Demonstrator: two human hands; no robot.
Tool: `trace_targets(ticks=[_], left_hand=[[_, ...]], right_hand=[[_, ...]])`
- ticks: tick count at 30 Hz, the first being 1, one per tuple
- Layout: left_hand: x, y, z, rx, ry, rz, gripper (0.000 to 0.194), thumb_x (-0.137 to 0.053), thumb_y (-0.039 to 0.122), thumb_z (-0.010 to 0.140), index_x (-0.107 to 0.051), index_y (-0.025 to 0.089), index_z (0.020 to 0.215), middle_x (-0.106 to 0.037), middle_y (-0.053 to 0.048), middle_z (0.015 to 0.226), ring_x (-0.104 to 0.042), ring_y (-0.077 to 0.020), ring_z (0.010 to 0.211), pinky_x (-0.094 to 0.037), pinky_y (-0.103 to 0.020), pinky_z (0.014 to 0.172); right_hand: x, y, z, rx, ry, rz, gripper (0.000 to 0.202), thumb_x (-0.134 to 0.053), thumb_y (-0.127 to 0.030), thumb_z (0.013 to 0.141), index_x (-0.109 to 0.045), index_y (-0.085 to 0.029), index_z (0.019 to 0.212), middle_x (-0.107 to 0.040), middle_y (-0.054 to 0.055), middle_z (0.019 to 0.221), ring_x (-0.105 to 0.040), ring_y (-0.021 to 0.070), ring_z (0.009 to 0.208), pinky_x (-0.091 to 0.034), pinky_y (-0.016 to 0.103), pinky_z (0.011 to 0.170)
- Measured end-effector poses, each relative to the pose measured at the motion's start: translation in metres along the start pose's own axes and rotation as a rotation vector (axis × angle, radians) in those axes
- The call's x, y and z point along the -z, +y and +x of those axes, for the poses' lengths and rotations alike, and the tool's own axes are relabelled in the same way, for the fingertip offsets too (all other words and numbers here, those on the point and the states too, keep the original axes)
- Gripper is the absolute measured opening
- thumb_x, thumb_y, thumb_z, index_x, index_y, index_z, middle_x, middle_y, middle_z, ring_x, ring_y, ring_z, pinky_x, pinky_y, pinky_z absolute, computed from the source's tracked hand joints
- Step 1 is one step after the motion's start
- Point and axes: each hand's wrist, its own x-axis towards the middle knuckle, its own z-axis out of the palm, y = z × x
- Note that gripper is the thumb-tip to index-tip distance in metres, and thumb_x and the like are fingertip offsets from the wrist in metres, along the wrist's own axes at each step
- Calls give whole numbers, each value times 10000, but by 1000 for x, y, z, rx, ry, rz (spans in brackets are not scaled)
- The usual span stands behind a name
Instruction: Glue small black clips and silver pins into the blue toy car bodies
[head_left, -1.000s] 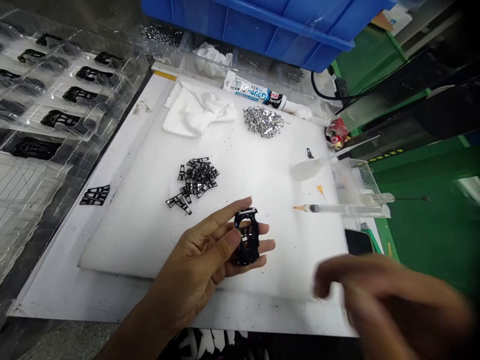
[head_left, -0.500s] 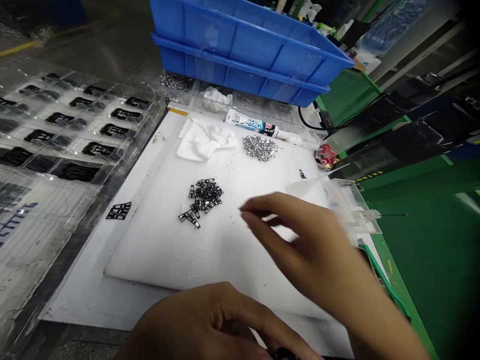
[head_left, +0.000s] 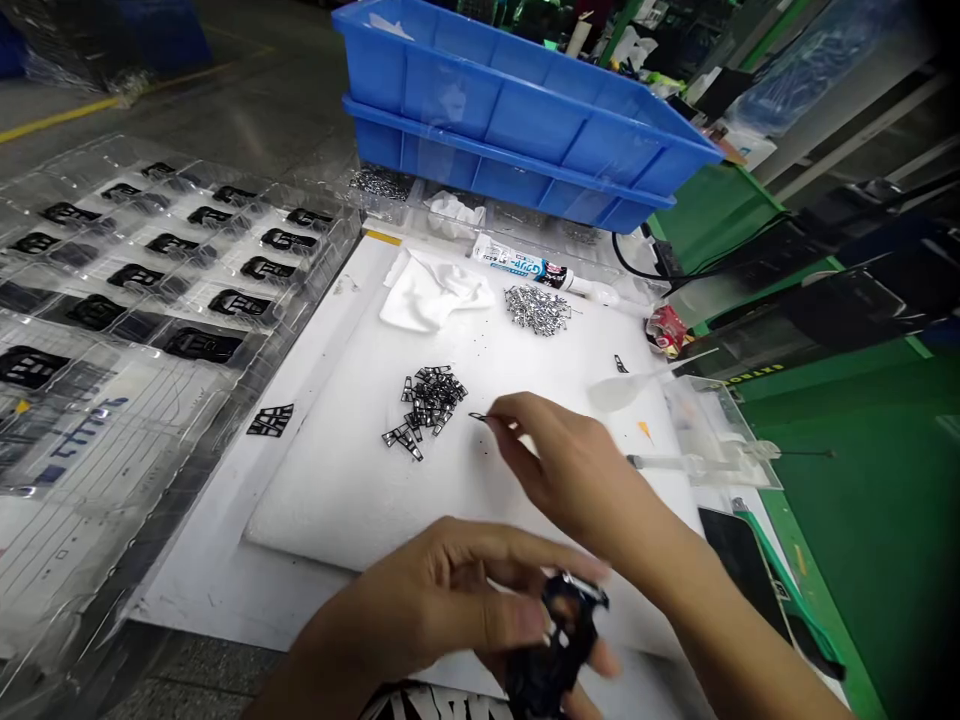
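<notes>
Seemingly mid-assembly: the left hand (head_left: 457, 610) grips a black plastic housing (head_left: 555, 645), the right hand (head_left: 570, 460) pinches one small black clip (head_left: 478, 416) beside the clip pile (head_left: 427, 400), not yet fitted.

The part (head_left: 559, 640) in the left hand (head_left: 450, 610) is glossy black, as are the small clips (head_left: 427, 400) heaped on the white foam pad (head_left: 360, 490) and the pieces in the clear trays (head_left: 150, 290). The bins (head_left: 517, 120) are bright blue, the cloth (head_left: 435, 292) white, the pins (head_left: 536, 308) silver. The mat (head_left: 885, 500) is green, the tube (head_left: 525, 268) white with blue and black print.
</notes>
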Motion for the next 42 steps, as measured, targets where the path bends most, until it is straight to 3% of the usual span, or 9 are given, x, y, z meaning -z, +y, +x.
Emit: trace_targets(ticks=[4,8,11,16,20,26,42], left_hand=[[-1,9,6,-184,230,-222,367,-573,252,1023,-640,251,1384,-793,-132,1119,-810,-308,924,-653,-357,747],[-6,14,9,-195,366,-224,401,-569,204,1024,-606,244,1421,-791,-144,1134,-806,-317,945,-653,-360,768],[-8,13,9,-167,379,-177,409,-593,204,1015,-613,249,1421,-785,-145,1164,-794,-329,994,-651,-391,818],[-8,10,11,-169,370,-156,367,-599,188,1016,-669,283,1363,-795,-96,1172,-789,-279,1025,-648,-390,877],[-9,10,12,-163,353,-134,335,-618,199,1011,-709,306,1314,-801,-47,1142,-804,-223,950,-660,-342,851],[-10,10,11,-153,387,-139,341,-657,219,992,-708,306,1318,-793,-16,1039,-787,-198,965,-672,-374,869],[-10,11,12,-141,387,-116,330,-659,214,993,-723,305,1304,-696,8,940,-713,-123,931,-658,-333,898]], right_hand=[[25,-1,-36,-137,252,129,79,-649,-237,996,-623,-231,1070,-724,-12,880,-728,125,774,-600,201,708],[32,-8,-65,-392,460,353,75,-733,-261,934,-706,-250,1003,-700,-18,814,-692,103,709,-564,139,645],[32,-17,-77,-397,384,446,71,-726,-272,941,-741,-292,1008,-707,-19,855,-686,101,746,-564,132,661],[35,-26,-75,-306,271,458,245,-737,-202,931,-712,-352,1123,-728,-47,973,-701,90,772,-592,136,709],[34,-24,-64,-283,155,410,127,-733,-218,944,-709,-335,987,-707,-71,912,-664,79,763,-548,150,686],[25,-23,-59,-315,-4,514,66,-656,-257,998,-670,-316,970,-634,-54,937,-628,90,805,-530,215,727],[22,-25,-62,-270,-26,408,105,-649,-196,992,-682,-293,1012,-609,-19,979,-593,100,856,-507,226,724]])
